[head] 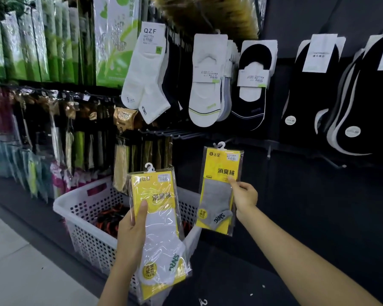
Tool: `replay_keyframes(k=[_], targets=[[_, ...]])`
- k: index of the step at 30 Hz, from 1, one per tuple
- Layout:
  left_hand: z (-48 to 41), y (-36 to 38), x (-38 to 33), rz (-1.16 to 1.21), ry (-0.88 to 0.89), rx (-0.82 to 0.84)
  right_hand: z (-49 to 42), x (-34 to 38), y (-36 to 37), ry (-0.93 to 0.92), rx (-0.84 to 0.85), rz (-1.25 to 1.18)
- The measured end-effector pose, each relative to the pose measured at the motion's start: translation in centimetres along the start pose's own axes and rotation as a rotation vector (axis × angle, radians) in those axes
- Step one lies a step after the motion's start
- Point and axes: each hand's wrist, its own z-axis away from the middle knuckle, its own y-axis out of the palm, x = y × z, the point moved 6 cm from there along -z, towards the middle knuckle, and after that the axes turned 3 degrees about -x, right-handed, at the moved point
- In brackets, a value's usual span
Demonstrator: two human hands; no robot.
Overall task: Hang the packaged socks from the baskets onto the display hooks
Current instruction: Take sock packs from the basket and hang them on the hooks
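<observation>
Before a black display wall hung with socks, the left hand [132, 226] holds a clear plastic packet of white ankle socks [161, 230] upright. Its grip is curled round the packet's left edge, with the thumb pressed flat on the yellow card front. The right hand [244, 195] is raised nearer the wall, its grip pinching a matching packet of grey ankle socks [217, 193] by the right edge, just below the bare metal display hooks [177, 134]. Behind the white packet stands a white perforated plastic basket [82, 195] with dark and orange items [111, 217] inside.
</observation>
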Motion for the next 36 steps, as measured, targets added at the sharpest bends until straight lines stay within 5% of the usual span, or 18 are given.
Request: replay_keyframes(k=[5, 11, 15, 22, 36], targets=[[0.0, 0.5, 1.0, 0.017, -0.040, 0.059, 0.5, -1.0, -2.3, -0.002, -0.057, 0.003], [0.5, 2.4, 1.7, 0.082, -0.133, 0.162, 6.6, -0.5, -0.7, -0.104, 0.456, 0.091], [1.7, 4.5, 1.6, 0.126, -0.154, 0.238, 9.2, -0.5, 0.0, -0.144, 0.592, 0.167], [1.9, 5.0, 1.8, 0.051, -0.161, 0.245, 9.0, -1.0, -1.5, -0.100, 0.558, 0.062], [0.1, 1.8, 1.3, -0.146, -0.061, 0.115, 5.0, 4.5, -2.7, -0.324, 0.271, -0.038]])
